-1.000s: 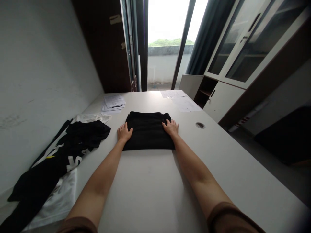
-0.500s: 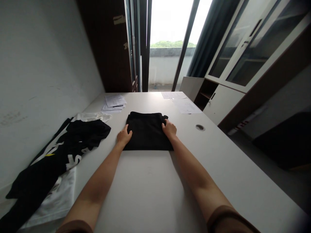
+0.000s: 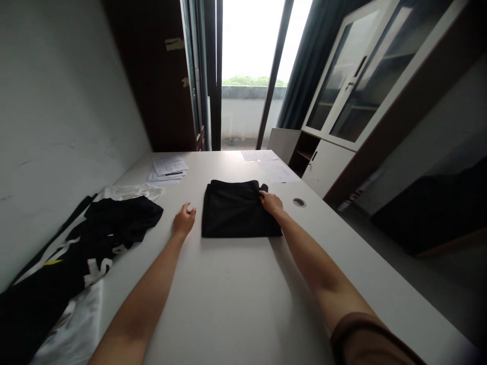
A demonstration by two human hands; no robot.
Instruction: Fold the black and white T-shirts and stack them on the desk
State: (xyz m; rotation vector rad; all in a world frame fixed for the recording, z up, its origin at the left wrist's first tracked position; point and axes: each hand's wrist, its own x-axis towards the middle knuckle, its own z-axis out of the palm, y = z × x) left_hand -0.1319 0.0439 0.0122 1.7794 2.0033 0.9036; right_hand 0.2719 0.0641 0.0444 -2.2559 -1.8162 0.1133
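Note:
A folded black garment (image 3: 238,210) lies flat on the white table (image 3: 236,284), a little beyond the middle. My right hand (image 3: 271,202) rests on its far right corner with the fingers curled onto the cloth. My left hand (image 3: 184,221) hovers just left of the garment, off the cloth, fingers loosely apart and holding nothing.
A heap of black and white clothes (image 3: 91,238) covers the table's left side by the wall. Sheets of paper (image 3: 167,167) lie at the far left, more papers (image 3: 272,165) at the far right. A cable hole (image 3: 299,202) sits right of the garment. Cabinets (image 3: 342,116) stand to the right.
My left hand has come off the garment's left edge and moved left. My right hand stays at the right corner. The view has turned slightly to the right.

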